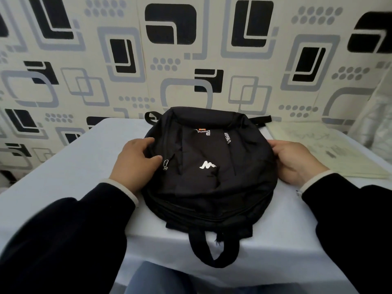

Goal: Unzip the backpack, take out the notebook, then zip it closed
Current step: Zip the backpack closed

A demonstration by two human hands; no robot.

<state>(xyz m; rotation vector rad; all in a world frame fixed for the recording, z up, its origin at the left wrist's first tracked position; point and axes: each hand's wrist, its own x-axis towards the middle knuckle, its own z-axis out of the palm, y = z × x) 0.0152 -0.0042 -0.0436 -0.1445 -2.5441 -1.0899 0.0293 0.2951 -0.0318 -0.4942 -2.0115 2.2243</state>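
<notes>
A black backpack (pixel 210 166) lies flat on the white table (pixel 84 158), its carry handle (pixel 214 249) hanging over the near edge. Its main zip along the near rim looks closed. A metal zip pull (pixel 165 164) sits on the bag's left side. My left hand (pixel 135 164) rests on the bag's left edge, thumb just beside that pull, fingers pressing the fabric. My right hand (pixel 297 162) lies against the bag's right side, fingers curled onto it. A pale cream notebook (pixel 326 149) lies on the table to the right of the bag.
A wall with black and grey patterned paper stands right behind the table. A pale cloth or curtain (pixel 377 115) hangs at the far right. My lap in blue trousers (pixel 157 279) is below the table's near edge.
</notes>
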